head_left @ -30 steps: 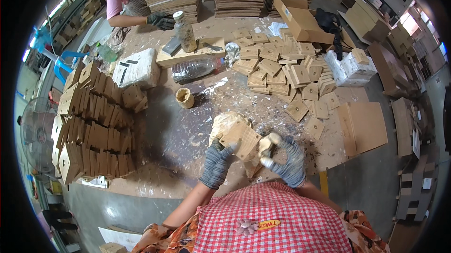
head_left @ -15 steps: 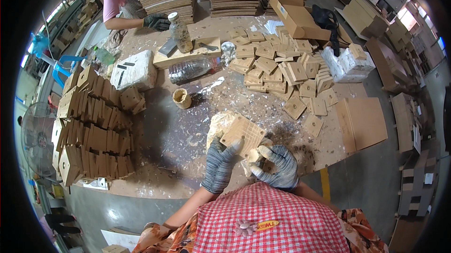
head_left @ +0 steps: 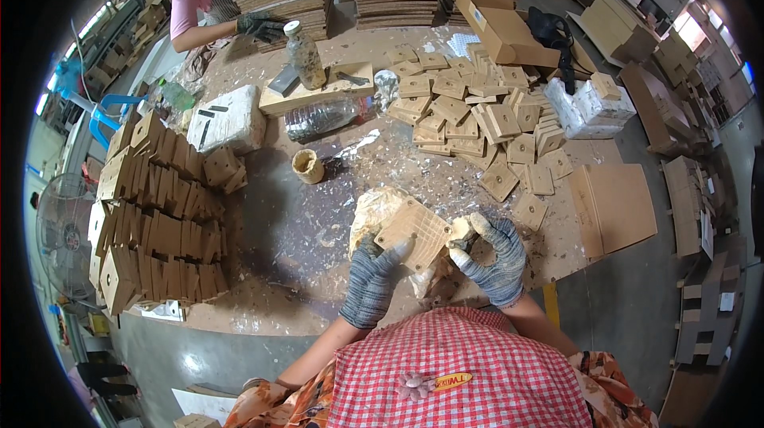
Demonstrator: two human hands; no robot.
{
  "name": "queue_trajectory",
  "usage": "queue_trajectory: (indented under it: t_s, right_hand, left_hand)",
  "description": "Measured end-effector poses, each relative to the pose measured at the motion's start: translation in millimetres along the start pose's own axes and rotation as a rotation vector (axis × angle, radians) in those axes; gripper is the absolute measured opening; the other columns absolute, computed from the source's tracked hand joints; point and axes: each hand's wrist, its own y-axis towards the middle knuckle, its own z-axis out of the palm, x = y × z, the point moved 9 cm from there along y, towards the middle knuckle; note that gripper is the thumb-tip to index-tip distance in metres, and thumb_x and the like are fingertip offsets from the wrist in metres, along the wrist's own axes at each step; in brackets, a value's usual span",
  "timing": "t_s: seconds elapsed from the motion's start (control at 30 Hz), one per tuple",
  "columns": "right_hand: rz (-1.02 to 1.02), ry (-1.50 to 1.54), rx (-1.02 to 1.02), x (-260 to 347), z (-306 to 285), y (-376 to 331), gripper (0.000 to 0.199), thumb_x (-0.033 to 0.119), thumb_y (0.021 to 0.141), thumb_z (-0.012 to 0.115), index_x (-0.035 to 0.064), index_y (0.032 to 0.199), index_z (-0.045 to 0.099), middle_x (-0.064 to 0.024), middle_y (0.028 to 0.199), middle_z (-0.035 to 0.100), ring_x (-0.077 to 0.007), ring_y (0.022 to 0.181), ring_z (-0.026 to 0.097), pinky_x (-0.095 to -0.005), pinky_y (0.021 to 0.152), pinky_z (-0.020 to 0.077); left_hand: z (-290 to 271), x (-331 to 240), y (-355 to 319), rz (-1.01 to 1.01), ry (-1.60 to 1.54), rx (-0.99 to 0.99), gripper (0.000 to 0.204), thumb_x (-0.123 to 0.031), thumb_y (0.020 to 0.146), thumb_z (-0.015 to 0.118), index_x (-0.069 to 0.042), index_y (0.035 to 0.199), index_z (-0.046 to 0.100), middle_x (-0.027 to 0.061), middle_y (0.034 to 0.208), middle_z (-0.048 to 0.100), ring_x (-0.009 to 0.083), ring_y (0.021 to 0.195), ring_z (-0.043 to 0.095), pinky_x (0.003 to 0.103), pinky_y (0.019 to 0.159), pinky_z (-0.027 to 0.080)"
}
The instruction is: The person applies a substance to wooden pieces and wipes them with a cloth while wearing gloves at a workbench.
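Observation:
My left hand, in a grey knitted glove, grips a square wooden block by its lower left side. Small round holes show near the block's corners, and its face is tilted up toward me. Between the thumb and fingers of my gloved right hand is a small pale cream lump, close to the block's right corner; whether it touches the wood I cannot tell. Behind the block lies a crumpled cream wrapper, partly covered by it and my left hand.
Stacked wooden blocks stand at the left, and a loose heap of blocks lies at the back right. A small round tub, plastic bottle and glass jar stand between. Across the table is a co-worker's gloved hand.
My right hand has shifted right and slightly away from me with the pale lump, from the block's lower edge to its right corner. The co-worker's hand has moved slightly left.

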Motion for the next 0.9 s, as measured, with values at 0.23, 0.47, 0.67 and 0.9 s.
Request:
queue_trajectory:
  t_s: [0.23, 0.47, 0.67, 0.9]
  right_hand:
    - [-0.034, 0.059, 0.070, 9.8, 6.3, -7.4, 0.050, 0.009, 0.072, 0.080, 0.0041, 0.117, 0.058, -0.0138, 0.108, 0.061, -0.0244, 0.099, 0.062, -0.0352, 0.083, 0.0529]
    - [-0.072, 0.009, 0.147, 21.9, 20.7, -27.0, 0.052, 0.017, 0.069, 0.082, 0.0069, 0.116, 0.060, -0.0107, 0.100, 0.061, -0.0258, 0.087, 0.061, -0.0345, 0.075, 0.0523]
    - [-0.158, 0.053, 0.158, 32.5, 25.8, -28.1, 0.048, 0.016, 0.070, 0.081, 0.0057, 0.113, 0.062, -0.0078, 0.092, 0.062, -0.0233, 0.080, 0.061, -0.0339, 0.070, 0.0501]
    - [-0.159, 0.127, 0.330, 35.6, 39.7, -32.0, 0.051, 0.019, 0.072, 0.078, 0.0061, 0.117, 0.059, -0.0096, 0.098, 0.064, -0.0251, 0.084, 0.063, -0.0357, 0.075, 0.0514]
  left_hand:
    - [3.6, -1.6, -0.6, 0.022, -0.049, 0.004, 0.052, -0.024, 0.080, 0.073, 0.001, 0.120, 0.050, 0.0085, 0.103, 0.062, 0.0150, 0.086, 0.062, 0.025, 0.069, 0.052]
    - [2.3, 3.6, 2.2, 0.035, -0.038, -0.018, 0.049, -0.024, 0.081, 0.073, 0.000, 0.118, 0.051, 0.0072, 0.100, 0.063, 0.0141, 0.084, 0.062, 0.025, 0.068, 0.051]
    - [1.4, 5.7, 4.5, 0.021, -0.048, -0.060, 0.048, -0.022, 0.082, 0.073, -0.002, 0.119, 0.050, 0.0049, 0.098, 0.062, 0.0120, 0.081, 0.060, 0.024, 0.064, 0.049]
    - [9.6, 2.9, 4.6, 0.002, -0.084, -0.036, 0.047, -0.020, 0.083, 0.072, -0.001, 0.119, 0.050, 0.0060, 0.101, 0.062, 0.0126, 0.084, 0.060, 0.024, 0.067, 0.050]
